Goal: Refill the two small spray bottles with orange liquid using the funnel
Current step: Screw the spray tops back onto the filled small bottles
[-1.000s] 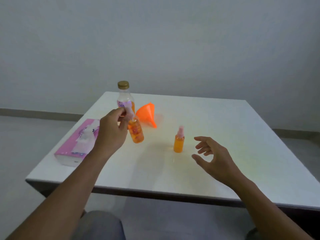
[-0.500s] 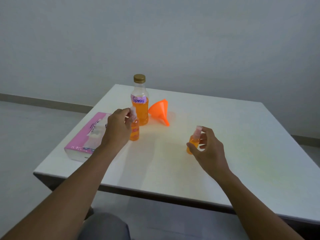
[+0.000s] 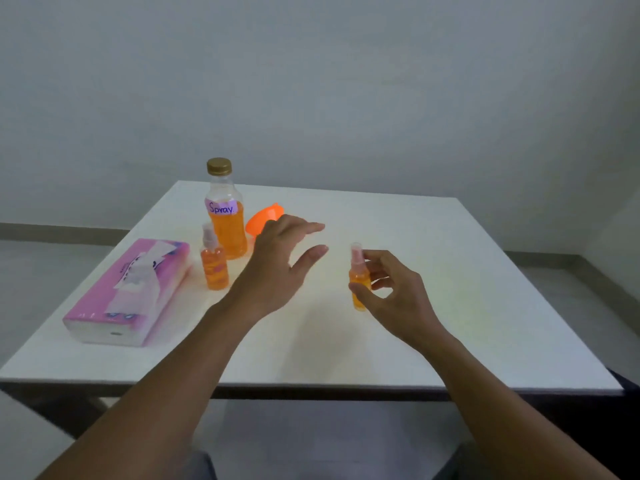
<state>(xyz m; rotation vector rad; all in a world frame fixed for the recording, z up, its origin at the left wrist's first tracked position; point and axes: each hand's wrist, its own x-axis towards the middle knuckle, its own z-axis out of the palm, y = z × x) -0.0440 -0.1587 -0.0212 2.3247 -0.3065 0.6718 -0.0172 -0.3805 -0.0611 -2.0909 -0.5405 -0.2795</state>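
At frame centre, the left hand [image 3: 281, 258] is held spread above the desk [image 3: 433, 271]; a small spray bottle [image 3: 358, 277] is pinched upright by the right hand [image 3: 394, 292].

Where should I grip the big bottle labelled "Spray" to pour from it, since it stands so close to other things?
Probably at the clear upper body of the large bottle, at or above the label, coming from above and in front. It stands upright, the small spray bottle crowds its lower front left and the funnel sits at its right, so the top stays freest.
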